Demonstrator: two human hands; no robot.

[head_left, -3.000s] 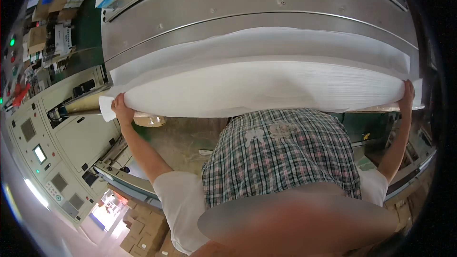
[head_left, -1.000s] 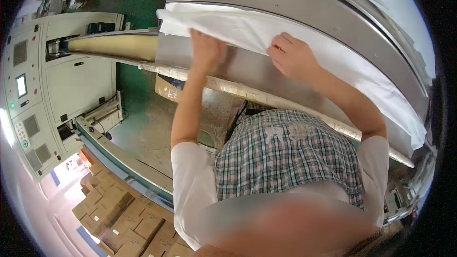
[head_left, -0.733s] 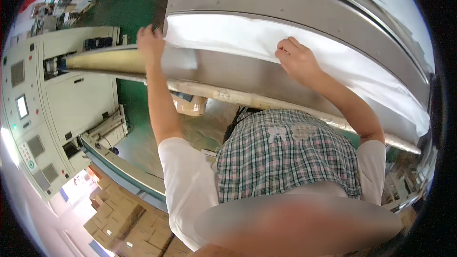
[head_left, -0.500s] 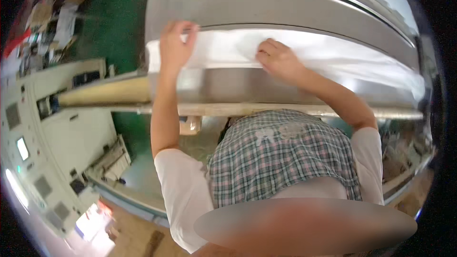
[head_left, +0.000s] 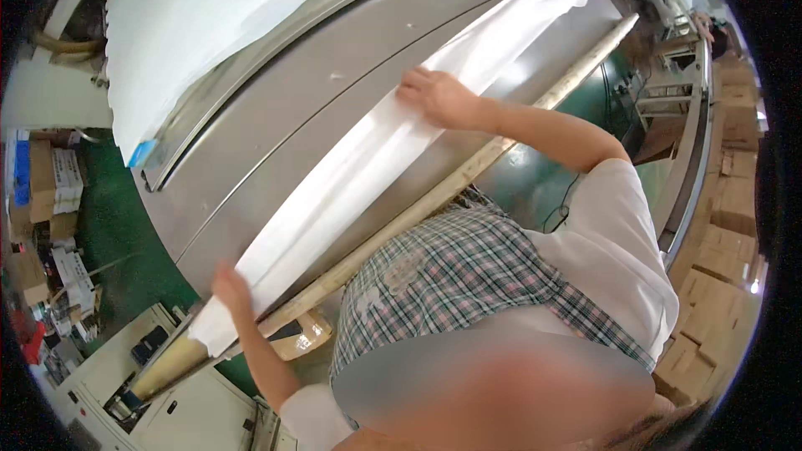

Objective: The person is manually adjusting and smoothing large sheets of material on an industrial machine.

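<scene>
A long strip of white cloth point(head_left: 330, 192) lies folded lengthwise across a grey metal table, with light creases along it and a rumpled far right end. My right hand point(head_left: 439, 98) is on its upper middle, the fingers curled closed at the cloth's far edge. Near the strip's left end is my left hand point(head_left: 232, 288), smeared by motion, so its fingers cannot be made out. This left end hangs over a yellowish roller point(head_left: 171, 365).
The metal table point(head_left: 276, 138) has a seam and a raised rail. Beyond the rail lies a wide white sheet point(head_left: 209, 25). A pale bar point(head_left: 451, 188) runs along the near edge. Pale machine cabinets point(head_left: 188, 418) stand lower left; cardboard boxes point(head_left: 723, 209) line the right.
The view has turned, so the table and cloth now run diagonally. My hands are farther apart: the right is well along the strip, the left near its left end.
</scene>
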